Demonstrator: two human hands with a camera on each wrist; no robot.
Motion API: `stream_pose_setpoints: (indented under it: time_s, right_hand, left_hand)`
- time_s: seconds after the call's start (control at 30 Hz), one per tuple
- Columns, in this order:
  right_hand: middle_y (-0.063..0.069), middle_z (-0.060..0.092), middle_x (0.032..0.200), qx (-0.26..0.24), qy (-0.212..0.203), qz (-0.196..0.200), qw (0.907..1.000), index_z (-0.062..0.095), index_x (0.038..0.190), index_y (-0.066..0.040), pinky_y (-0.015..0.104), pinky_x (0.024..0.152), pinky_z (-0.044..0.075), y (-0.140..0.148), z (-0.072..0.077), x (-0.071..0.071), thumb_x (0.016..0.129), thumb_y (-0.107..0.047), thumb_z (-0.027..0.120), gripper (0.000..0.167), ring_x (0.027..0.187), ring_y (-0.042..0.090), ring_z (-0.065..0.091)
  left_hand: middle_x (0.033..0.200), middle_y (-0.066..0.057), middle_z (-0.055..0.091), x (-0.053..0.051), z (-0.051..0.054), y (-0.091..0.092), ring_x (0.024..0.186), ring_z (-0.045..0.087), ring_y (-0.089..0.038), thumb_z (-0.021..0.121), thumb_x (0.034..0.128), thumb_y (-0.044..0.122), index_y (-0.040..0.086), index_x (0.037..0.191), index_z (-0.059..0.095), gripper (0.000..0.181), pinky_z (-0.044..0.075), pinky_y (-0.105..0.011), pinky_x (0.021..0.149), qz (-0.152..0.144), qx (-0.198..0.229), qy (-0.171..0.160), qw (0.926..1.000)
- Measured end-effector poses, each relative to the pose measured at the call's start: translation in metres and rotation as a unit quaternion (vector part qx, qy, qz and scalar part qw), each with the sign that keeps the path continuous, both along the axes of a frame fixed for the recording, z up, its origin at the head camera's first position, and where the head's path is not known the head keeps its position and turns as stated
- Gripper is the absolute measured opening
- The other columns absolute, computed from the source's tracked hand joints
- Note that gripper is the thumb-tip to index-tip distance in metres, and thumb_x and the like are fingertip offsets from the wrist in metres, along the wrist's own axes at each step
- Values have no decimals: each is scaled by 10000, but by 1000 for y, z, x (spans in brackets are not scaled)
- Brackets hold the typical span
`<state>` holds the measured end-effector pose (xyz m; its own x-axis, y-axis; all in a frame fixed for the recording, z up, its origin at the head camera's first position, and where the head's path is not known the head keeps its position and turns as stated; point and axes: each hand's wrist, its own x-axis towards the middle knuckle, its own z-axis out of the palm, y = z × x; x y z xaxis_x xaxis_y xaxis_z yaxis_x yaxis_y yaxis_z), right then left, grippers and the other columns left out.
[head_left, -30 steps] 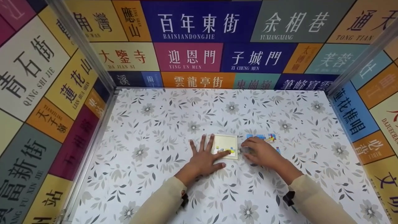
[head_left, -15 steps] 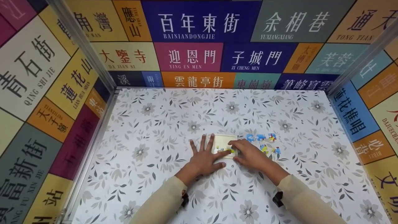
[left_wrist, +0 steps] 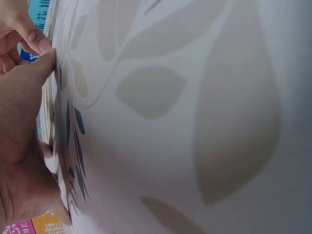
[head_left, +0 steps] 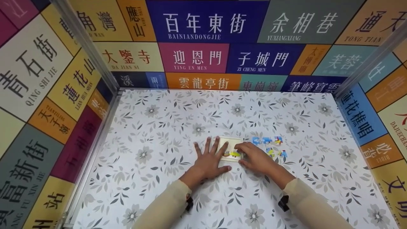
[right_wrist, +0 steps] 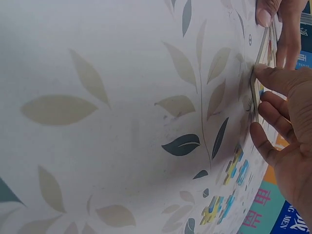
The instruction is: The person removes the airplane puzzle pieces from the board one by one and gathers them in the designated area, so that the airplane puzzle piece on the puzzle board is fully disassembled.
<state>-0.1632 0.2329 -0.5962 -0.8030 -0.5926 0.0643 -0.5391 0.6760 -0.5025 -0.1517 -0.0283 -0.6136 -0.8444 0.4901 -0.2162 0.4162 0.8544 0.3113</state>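
A small cream puzzle tray lies on the tabletop, with colourful pieces along its near side. My left hand is spread at the tray's left side, its index finger reaching onto the tray and its thumb on the tabletop. My right hand bends its fingers over the tray's right side. In the right wrist view, the thumb of my right hand touches the edge of the tray. The right index fingertip's contact is partly hidden.
Several loose blue, yellow and red pieces lie right of the tray, some just beyond my right hand. The tabletop has a flower and leaf pattern. Panels with coloured signs stand behind it and at both sides.
My right hand has moved left from beside the tray onto its right side. The left index finger has shifted from the near pieces further up the tray.
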Motion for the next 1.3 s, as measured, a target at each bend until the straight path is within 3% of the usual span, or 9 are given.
stream_pose_setpoints:
  time_s: [0.1, 0.2, 0.53, 0.83, 0.93, 1.13, 1.3]
  right_hand:
    - [151, 703, 1397, 65, 9, -26, 10000, 626, 1463, -47, 584, 1094, 550, 0, -1, 0, 995, -111, 828, 514, 1284, 362, 672]
    - [141, 714, 1372, 64, 65, -8, 10000, 632, 1457, -47, 572, 1078, 556, 0, -2, 0, 992, -108, 830, 509, 1259, 349, 678]
    - [115, 717, 1257, 291, 148, 60, 9994, 666, 1431, -46, 551, 1024, 567, -6, 4, -1, 967, -93, 845, 500, 1173, 337, 669]
    - [138, 711, 1202, 688, 77, 7, 9976, 693, 1394, -37, 554, 971, 579, -18, 16, -8, 933, -95, 860, 494, 1112, 355, 659]
    - [157, 713, 1198, 525, 71, -10, 9986, 692, 1389, -18, 563, 962, 585, -23, 15, -10, 946, -95, 847, 476, 1103, 365, 678]
    - [216, 704, 1213, -546, -445, -43, 9975, 634, 1464, 12, 563, 911, 625, -38, 11, -13, 961, 5, 812, 534, 1023, 363, 758]
    - [220, 712, 1328, -633, -720, -13, 9954, 552, 1588, -36, 541, 899, 643, -49, 8, -14, 966, 56, 783, 670, 1006, 333, 790]
  left_hand:
    - [1887, -103, 12, -1, 1, -2, 1742, -12, -445, 491, 1035, 810, 219, 1806, 43, 1069, 39, -902, 1243, 63, 130, -13, 9999]
    - [1890, -60, 30, -3, 2, -3, 1750, -2, -406, 456, 1054, 798, 174, 1803, 41, 1060, 39, -878, 1266, 139, 141, -82, 9998]
    - [1879, 50, 159, -9, -4, -7, 1751, 136, -291, 421, 1121, 693, 233, 1798, 179, 854, 145, -799, 1311, 364, 90, 155, 9992]
    - [1871, 63, 201, -12, -6, -7, 1738, 181, -276, 491, 1108, 677, 231, 1785, 244, 848, 178, -787, 1306, 446, 237, 222, 9985]
    - [1870, 68, 203, -12, -6, -7, 1738, 182, -272, 512, 1102, 674, 232, 1783, 254, 852, 170, -788, 1307, 493, 307, 161, 9982]
    - [1857, 87, 246, -14, -6, -6, 1724, 220, -260, 579, 1082, 659, 255, 1764, 316, 835, 180, -783, 1302, 625, 458, 135, 9969]
    - [1841, 102, 287, -15, -2, -8, 1713, 246, -256, 642, 1053, 651, 303, 1733, 378, 808, 173, -783, 1296, 781, 740, 41, 9942]
